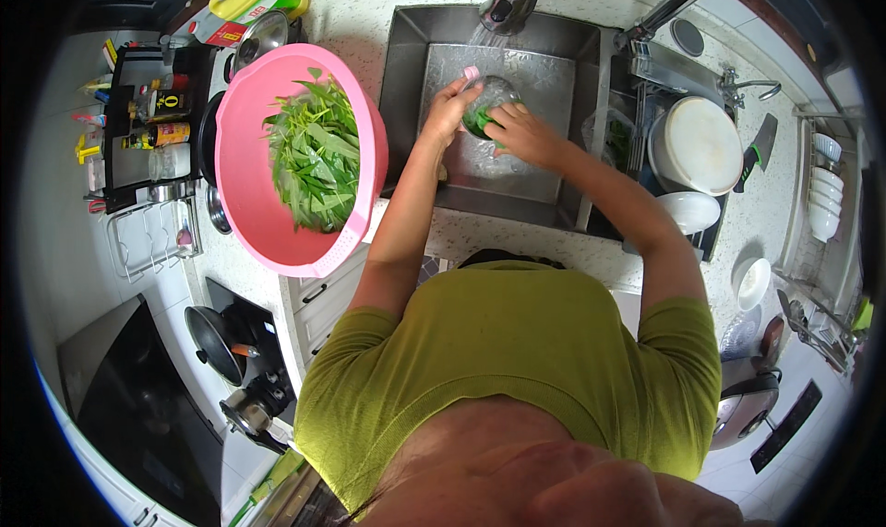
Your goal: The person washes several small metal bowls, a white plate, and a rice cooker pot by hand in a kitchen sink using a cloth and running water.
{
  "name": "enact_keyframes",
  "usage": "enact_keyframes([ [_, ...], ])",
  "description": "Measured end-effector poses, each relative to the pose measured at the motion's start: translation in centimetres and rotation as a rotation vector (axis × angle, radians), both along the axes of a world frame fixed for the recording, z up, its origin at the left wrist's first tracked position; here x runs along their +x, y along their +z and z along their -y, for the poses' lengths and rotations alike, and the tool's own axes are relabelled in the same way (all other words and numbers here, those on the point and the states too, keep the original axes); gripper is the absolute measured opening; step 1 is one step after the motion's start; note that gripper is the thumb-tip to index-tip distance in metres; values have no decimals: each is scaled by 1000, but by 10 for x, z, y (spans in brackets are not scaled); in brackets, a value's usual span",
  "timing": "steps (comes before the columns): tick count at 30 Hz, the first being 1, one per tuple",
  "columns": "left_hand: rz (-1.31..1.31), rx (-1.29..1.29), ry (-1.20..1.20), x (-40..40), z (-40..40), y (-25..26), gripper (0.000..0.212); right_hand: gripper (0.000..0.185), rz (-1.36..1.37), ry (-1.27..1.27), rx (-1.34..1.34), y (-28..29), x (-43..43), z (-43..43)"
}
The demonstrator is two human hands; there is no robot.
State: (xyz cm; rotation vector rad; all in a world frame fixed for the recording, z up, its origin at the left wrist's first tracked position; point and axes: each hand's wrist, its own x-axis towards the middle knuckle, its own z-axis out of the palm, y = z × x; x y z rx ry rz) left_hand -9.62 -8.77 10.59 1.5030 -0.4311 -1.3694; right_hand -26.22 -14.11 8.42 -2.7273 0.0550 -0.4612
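Over the stainless steel sink [509,63], my left hand [450,108] grips a clear round container [495,87] by its left side. A small pink part [471,72] shows at the container's upper edge, beside my fingers. My right hand [522,136] is at the container's right side, its fingers closed on something green [479,118], perhaps a scouring pad, partly inside it. My fingers hide much of the green thing. Behind the container, water sprays from the pull-out faucet head [509,8] into the sink.
On the left counter, a pink plastic basin [242,174] holds leafy greens [318,157]. Right of the sink are a round white-topped vessel [699,145], a white bowl [689,212] and a kitchen knife [758,153]. A black pan [214,347] sits at the lower left.
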Motion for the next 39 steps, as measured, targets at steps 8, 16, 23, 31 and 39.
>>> enact_keyframes([
  [8,-24,-213,175,0,-11,-18,27,24,224,-331,338,9,33,-49],
  [16,-8,224,-275,33,-5,-4,54,16,64,43,-264,4,1,23],
  [23,-760,-351,-119,16,-19,-34,58,38,-54,28,690,24,13,-3],
  [31,-273,-521,211,-33,-14,-18,60,35,161,-555,726,34,32,-14],
  [39,-144,-413,7,-3,-12,10,61,31,255,-183,165,-1,7,0],
])
